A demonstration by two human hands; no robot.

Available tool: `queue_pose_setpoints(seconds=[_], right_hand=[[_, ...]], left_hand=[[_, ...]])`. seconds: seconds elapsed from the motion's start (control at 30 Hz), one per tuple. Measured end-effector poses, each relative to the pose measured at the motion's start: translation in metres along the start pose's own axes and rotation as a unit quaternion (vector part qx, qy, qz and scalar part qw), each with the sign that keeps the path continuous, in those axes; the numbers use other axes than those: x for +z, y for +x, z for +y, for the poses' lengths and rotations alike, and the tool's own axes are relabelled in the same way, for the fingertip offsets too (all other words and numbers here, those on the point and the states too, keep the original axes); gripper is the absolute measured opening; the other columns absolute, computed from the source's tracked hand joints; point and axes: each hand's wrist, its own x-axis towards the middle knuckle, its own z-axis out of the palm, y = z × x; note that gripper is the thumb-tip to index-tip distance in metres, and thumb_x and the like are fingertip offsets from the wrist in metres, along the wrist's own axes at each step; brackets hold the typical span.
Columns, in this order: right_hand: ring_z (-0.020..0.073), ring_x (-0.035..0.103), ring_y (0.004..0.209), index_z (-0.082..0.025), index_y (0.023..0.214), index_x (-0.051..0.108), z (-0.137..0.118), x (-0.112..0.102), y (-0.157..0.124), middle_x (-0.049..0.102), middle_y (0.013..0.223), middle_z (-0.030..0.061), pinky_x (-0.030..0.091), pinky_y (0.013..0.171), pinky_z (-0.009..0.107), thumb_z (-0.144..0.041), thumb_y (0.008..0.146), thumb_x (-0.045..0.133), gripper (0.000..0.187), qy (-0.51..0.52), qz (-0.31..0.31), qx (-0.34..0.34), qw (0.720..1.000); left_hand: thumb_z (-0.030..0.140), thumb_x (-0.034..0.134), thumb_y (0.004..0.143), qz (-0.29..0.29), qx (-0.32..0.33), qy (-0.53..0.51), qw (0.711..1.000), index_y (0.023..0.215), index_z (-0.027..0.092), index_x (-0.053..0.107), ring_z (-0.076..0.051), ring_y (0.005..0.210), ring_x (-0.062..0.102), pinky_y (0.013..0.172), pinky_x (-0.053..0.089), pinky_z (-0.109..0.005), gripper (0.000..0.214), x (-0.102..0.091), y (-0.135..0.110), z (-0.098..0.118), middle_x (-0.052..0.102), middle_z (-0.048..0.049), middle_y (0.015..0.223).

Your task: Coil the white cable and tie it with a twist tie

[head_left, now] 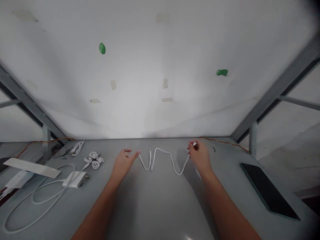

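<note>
A thin white cable (pixel 162 159) lies in zigzag loops on the grey table (pixel 155 206) between my two hands. My left hand (pixel 123 162) pinches one end of the cable between thumb and fingertips near the far edge. My right hand (pixel 199 154) is closed on the other end, with its small white plug (pixel 194 143) showing above the fingers. Both forearms reach forward from the near edge.
At the left lie a white power strip (pixel 75 179) with a long looped cord (pixel 32 203), two bundled white cables (pixel 94 160) (pixel 77 148) and a flat white board (pixel 31 167). A dark tablet (pixel 268 190) lies at the right. A white wall stands right behind the table.
</note>
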Motion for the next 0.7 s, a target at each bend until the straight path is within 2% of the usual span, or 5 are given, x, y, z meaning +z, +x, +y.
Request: queue_pose_setpoints(seconds=[0.13, 0.33, 0.5, 0.6, 0.7], right_hand=[[0.0188, 0.06, 0.063, -0.019, 0.106, 0.071, -0.011, 0.019, -0.022, 0.067, 0.074, 0.003, 0.043, 0.063, 0.03, -0.027, 0.087, 0.056, 0.025, -0.082, -0.157, -0.098, 0.979], [0.021, 0.065, 0.081, -0.018, 0.142, 0.061, -0.038, 0.034, -0.061, 0.075, 0.094, 0.0078, 0.045, 0.077, 0.031, -0.022, 0.088, 0.068, 0.054, -0.177, -0.342, -0.164, 0.908], [0.0197, 0.064, 0.077, -0.018, 0.1, 0.076, -0.044, 0.043, -0.072, 0.076, 0.089, 0.008, 0.039, 0.07, 0.029, -0.023, 0.097, 0.059, 0.018, -0.194, -0.361, -0.166, 0.897], [0.0179, 0.06, 0.072, -0.018, 0.084, 0.073, -0.043, 0.047, -0.072, 0.074, 0.081, 0.0056, 0.037, 0.067, 0.027, -0.025, 0.1, 0.054, 0.025, -0.142, -0.342, -0.16, 0.915], [0.0161, 0.056, 0.067, -0.019, 0.072, 0.067, -0.043, 0.05, -0.072, 0.069, 0.071, 0.0025, 0.035, 0.064, 0.026, -0.03, 0.1, 0.055, 0.032, -0.093, -0.323, -0.158, 0.929]], left_hand=[[0.05, 0.074, 0.075, -0.081, 0.086, 0.048, 0.992, 0.098, 0.019, 0.071, -0.026, 0.076, 0.067, 0.07, 0.044, -0.032, 0.039, 0.014, -0.01, 0.002, 0.07, -0.0044, 0.077], [0.048, 0.05, 0.095, -0.123, 0.19, -0.026, 0.974, 0.087, 0.02, 0.074, -0.024, 0.079, 0.066, 0.077, 0.047, -0.036, 0.037, 0.038, -0.027, 0.013, 0.074, -0.0082, 0.086], [0.053, 0.046, 0.098, -0.125, 0.194, -0.116, 0.966, 0.09, 0.022, 0.066, -0.024, 0.089, 0.067, 0.086, 0.05, -0.037, 0.037, 0.049, -0.039, 0.021, 0.072, -0.0081, 0.094], [0.062, 0.045, 0.098, -0.141, 0.137, -0.2, 0.96, 0.092, 0.022, 0.059, -0.025, 0.093, 0.07, 0.088, 0.052, -0.038, 0.042, 0.052, -0.042, 0.022, 0.074, -0.0092, 0.097], [0.076, 0.05, 0.091, -0.195, 0.07, -0.293, 0.933, 0.091, 0.023, 0.051, -0.023, 0.074, 0.07, 0.069, 0.054, -0.035, 0.053, 0.056, -0.047, 0.024, 0.072, -0.006, 0.084]])
